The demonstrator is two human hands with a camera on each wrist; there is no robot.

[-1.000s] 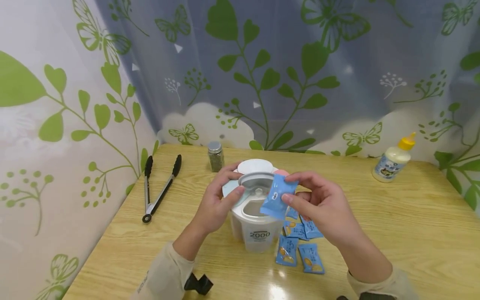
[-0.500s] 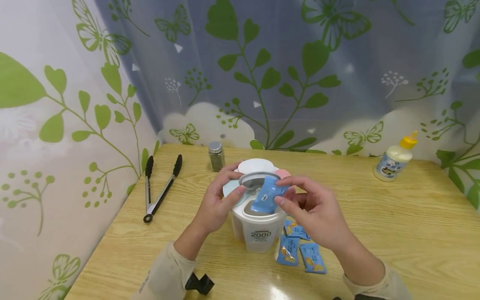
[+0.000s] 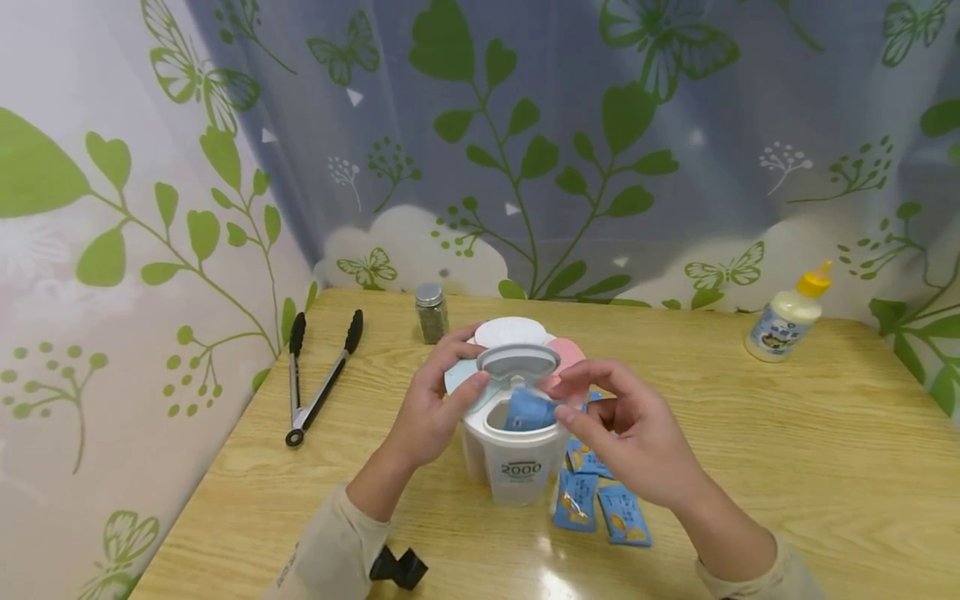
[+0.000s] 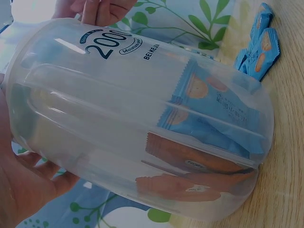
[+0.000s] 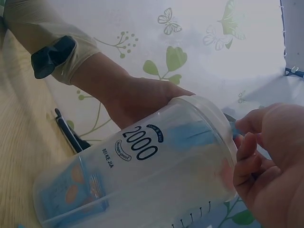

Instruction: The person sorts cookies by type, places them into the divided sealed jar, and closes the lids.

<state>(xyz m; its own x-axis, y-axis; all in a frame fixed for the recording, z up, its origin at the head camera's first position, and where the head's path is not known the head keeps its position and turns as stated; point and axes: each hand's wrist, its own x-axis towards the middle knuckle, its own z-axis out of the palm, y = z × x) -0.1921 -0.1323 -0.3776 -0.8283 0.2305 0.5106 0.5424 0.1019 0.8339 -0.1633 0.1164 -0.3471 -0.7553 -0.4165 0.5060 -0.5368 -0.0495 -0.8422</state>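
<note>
A clear food storage canister (image 3: 517, 479) marked "2000" stands on the table. Its white top has blue, pink and white lids, and one grey-edged flap (image 3: 519, 363) is raised over an opening. My left hand (image 3: 437, 406) grips the top's left side, thumb on the blue lid. My right hand (image 3: 626, 429) pinches the edge of a blue snack packet (image 3: 528, 412), which hangs partly inside the opening, slightly blurred. Through the wall, the left wrist view shows blue packets (image 4: 213, 109) and reddish-brown packets (image 4: 190, 161) at the bottom.
Several blue packets (image 3: 576, 500) lie right of the canister, partly under my right hand. Tongs (image 3: 318, 387) lie spread at the left. A spice jar (image 3: 431, 314) stands behind, and a yellow-capped bottle (image 3: 783, 325) at the far right.
My right hand has brought the blue packet left and down from above the canister into its opening. The left hand keeps its grip in the same place.
</note>
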